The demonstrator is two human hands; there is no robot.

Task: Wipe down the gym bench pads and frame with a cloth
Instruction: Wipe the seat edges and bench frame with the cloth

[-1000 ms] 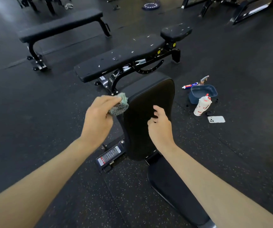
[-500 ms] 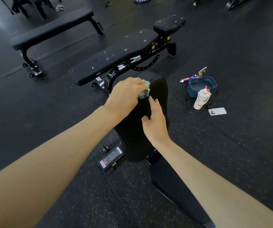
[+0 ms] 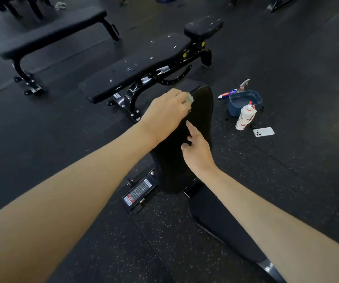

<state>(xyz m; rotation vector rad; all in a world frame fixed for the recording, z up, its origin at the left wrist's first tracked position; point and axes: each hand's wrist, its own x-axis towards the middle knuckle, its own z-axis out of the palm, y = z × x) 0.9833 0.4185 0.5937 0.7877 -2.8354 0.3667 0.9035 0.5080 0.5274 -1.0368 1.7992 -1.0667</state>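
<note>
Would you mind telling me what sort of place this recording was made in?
Most likely a gym floor: a flat bench and an adjustable bench stand on dark speckled rubber flooring, and the left hand holds a cloth against an upright bench pad.

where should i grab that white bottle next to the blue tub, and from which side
Wrap the fingers round the white bottle at its mid-body, below the red nozzle; the body is round and stands nearly upright. Come from the near side, probably: the blue tub crowds its far side, and the phone lies just right of its base.
</note>
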